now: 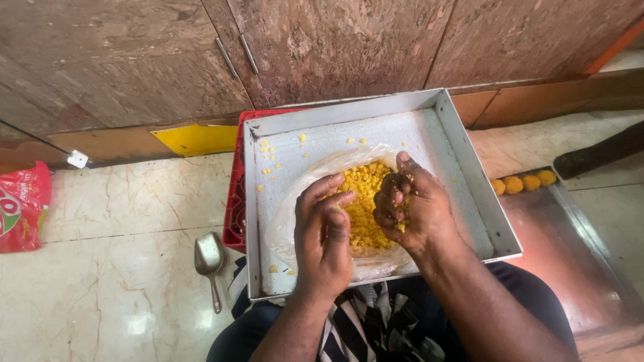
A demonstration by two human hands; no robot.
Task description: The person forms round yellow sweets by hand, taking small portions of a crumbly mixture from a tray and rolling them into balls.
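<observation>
Two hands over a steel tray (pixel 469 167) on marble floor (pixel 127 201) beside wooden cabinets (pixel 335 40): left hand (pixel 323 234) open-gripped, right hand (pixel 409 204) clenched on yellow crumb mixture (pixel 362 194).

Soft even daylight, sharp focus, faint glare on floor (pixel 134 322).

Red crate (pixel 234 194) mostly hidden beneath metal tray (pixel 463 144); red packet (pixel 20 204) cropped at left edge; yellow mixture (pixel 362 201) partly covered by both hands.
</observation>
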